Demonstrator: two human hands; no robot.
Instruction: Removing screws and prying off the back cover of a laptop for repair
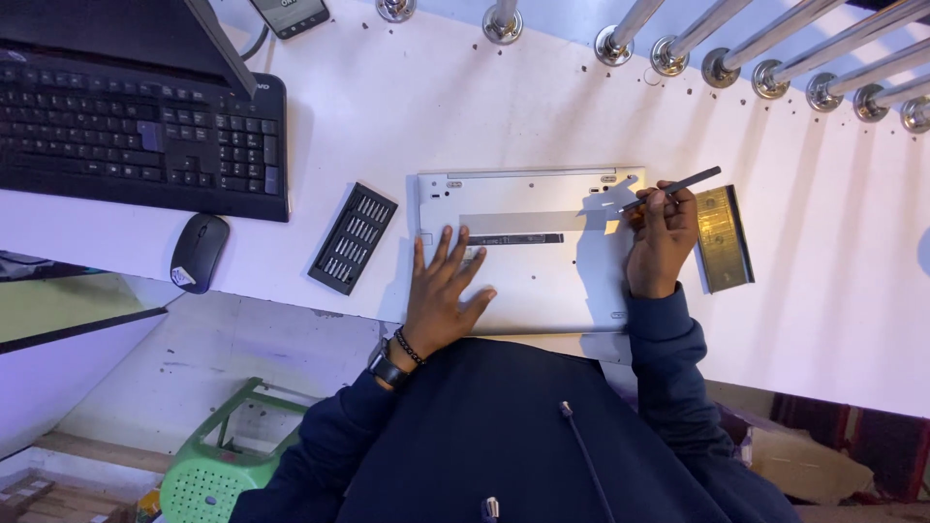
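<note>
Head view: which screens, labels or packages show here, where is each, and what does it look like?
Phone: top edge, above the keyboard; dark slab, lit screen.
Monitor: top left over the keyboard; dark, seen from above, its screen face hidden.
Label strip: on the upturned silver laptop, beside the left hand; thin, black.
Bit case: left of the laptop; open, black, rows of silver bits.
No packages seen.

laptop (531,252): silver, flipped bottom-up, flat on white desk, btm panel on | screwdriver (668,189): thin, dark, angled, tip at laptop's far right corner
</note>
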